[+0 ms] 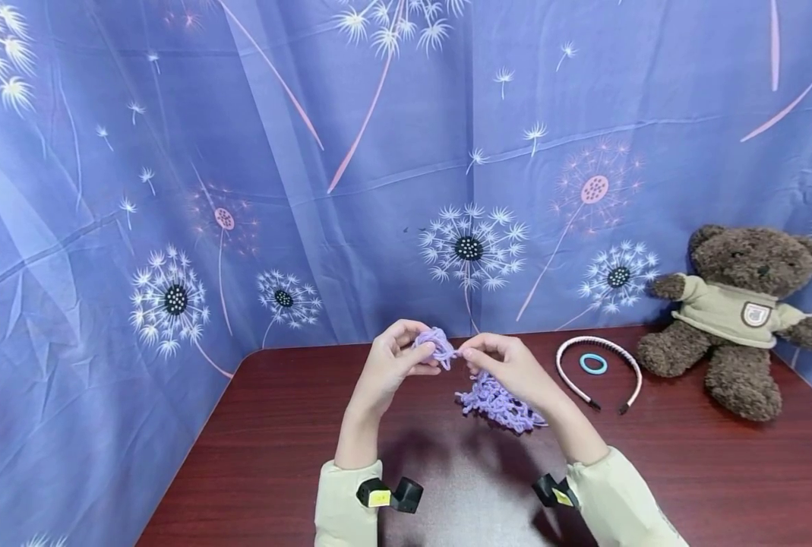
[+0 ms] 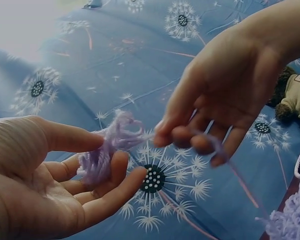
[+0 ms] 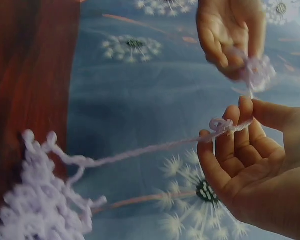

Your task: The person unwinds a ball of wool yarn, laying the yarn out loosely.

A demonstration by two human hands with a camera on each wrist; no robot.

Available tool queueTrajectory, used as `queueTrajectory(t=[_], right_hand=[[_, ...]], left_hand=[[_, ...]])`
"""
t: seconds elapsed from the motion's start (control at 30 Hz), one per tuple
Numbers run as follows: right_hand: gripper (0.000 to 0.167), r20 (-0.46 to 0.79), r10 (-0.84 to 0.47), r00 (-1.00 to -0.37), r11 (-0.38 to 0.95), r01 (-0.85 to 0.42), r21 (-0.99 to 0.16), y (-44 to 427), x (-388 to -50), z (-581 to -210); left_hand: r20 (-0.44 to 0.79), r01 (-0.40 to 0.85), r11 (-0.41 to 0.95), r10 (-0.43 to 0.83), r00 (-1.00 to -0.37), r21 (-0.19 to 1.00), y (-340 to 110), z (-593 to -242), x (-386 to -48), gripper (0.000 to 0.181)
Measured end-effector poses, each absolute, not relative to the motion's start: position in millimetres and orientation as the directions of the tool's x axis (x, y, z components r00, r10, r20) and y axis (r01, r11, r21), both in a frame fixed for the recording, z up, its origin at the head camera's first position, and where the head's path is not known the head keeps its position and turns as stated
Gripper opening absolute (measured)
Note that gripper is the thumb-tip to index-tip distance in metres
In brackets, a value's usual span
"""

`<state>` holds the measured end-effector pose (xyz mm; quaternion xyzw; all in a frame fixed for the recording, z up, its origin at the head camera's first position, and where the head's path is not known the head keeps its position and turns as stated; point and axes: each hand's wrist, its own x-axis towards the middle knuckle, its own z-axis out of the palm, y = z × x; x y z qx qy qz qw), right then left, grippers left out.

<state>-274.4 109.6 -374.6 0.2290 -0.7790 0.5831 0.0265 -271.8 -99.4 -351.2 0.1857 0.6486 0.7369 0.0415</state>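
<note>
A small bundle of lilac yarn is held up above the table between the thumb and fingers of my left hand. Beside it my right hand pinches the strand that comes out of the bundle, between thumb and forefinger. From those fingers the yarn strand runs on, with a small loop lying over the fingers in the right wrist view. It leads to a crocheted-looking lilac piece with an open, loopy texture, which lies on the table below my right hand.
A dark red wooden table stands against a blue dandelion-print cloth. To the right lie a white headband and a light blue ring. A brown teddy bear in a beige top sits at the right back.
</note>
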Motion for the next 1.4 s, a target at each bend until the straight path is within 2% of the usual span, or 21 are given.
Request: queueTrajectory(t=[0.2, 0.43, 0.63, 0.87, 1.03, 1.17, 1.4], right_hand=[[0.024, 0.279, -0.224, -0.934, 0.259, -0.333, -0.907, 132.2, -277.8, -367.3], [0.027, 0.278, -0.145, -0.95, 0.263, -0.308, -0.914, 152.1, -279.4, -361.0], [0.011, 0.29, -0.079, -0.954, 0.192, -0.301, -0.934, 167.3, -281.4, -359.4], [0.018, 0.279, 0.009, -0.96, 0.165, -0.274, -0.947, 191.2, -285.1, -359.7], [0.02, 0.233, 0.064, -0.97, 0.066, -0.229, -0.971, 206.8, -289.4, -362.8], [0.016, 0.212, 0.085, -0.974, -0.003, -0.213, -0.977, 216.3, -292.3, -366.2], [0.018, 0.23, 0.126, -0.965, -0.082, -0.242, -0.967, 227.2, -295.2, -371.4]], left_hand=[[0.226, 0.185, -0.164, 0.283, -0.932, 0.969, -104.7, -350.8, -272.5, 0.022], [0.207, 0.172, -0.16, 0.241, -0.948, 0.972, -110.6, -350.1, -274.8, 0.024], [0.221, 0.194, -0.152, 0.187, -0.957, 0.969, -117.7, -348.4, -276.5, 0.025], [0.225, 0.206, -0.158, 0.114, -0.968, 0.966, -126.4, -348.6, -277.6, 0.02], [0.222, 0.204, -0.172, 0.092, -0.971, 0.964, -129.5, -349.0, -278.3, 0.019], [0.218, 0.201, -0.163, 0.094, -0.971, 0.966, -130.5, -348.8, -279.1, 0.018], [0.216, 0.205, -0.151, 0.063, -0.974, 0.967, -133.5, -347.8, -278.0, 0.018]])
